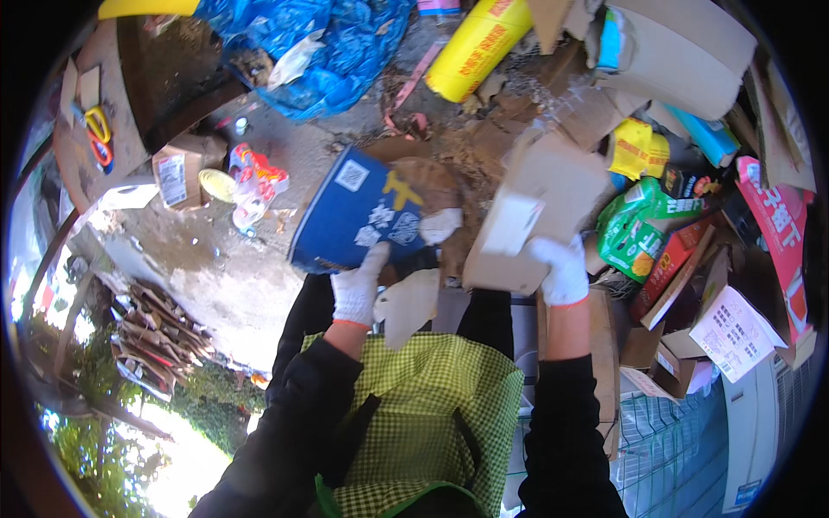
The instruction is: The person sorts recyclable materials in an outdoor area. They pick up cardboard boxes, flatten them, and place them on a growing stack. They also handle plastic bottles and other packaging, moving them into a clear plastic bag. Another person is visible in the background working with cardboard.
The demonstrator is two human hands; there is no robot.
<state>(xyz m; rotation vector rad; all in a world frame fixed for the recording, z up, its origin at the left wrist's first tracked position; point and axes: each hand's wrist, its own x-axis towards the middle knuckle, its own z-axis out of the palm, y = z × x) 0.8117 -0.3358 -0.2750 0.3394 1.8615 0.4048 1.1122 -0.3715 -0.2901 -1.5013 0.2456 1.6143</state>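
My left hand (356,287), in a white glove with an orange cuff, closes on the lower edge of a blue printed carton (350,216). The carton is tilted, with a white square code and a yellow shape on its side. Beside that hand hangs a pale torn scrap (406,308); whether it is attached to the carton I cannot tell. My right hand (563,269), gloved the same way, grips the right edge of a flat brown cardboard box (544,203) bearing a white label. The fingertips of both hands are partly hidden.
Piled packaging lies at the right, including a green bag (635,226), a red-pink box (773,233) and a large carton (682,56). Ahead are a yellow roll (479,47) and blue plastic sheeting (302,52). Yellow-and-orange-handled scissors (99,138) lie far left, near a small box (181,177).
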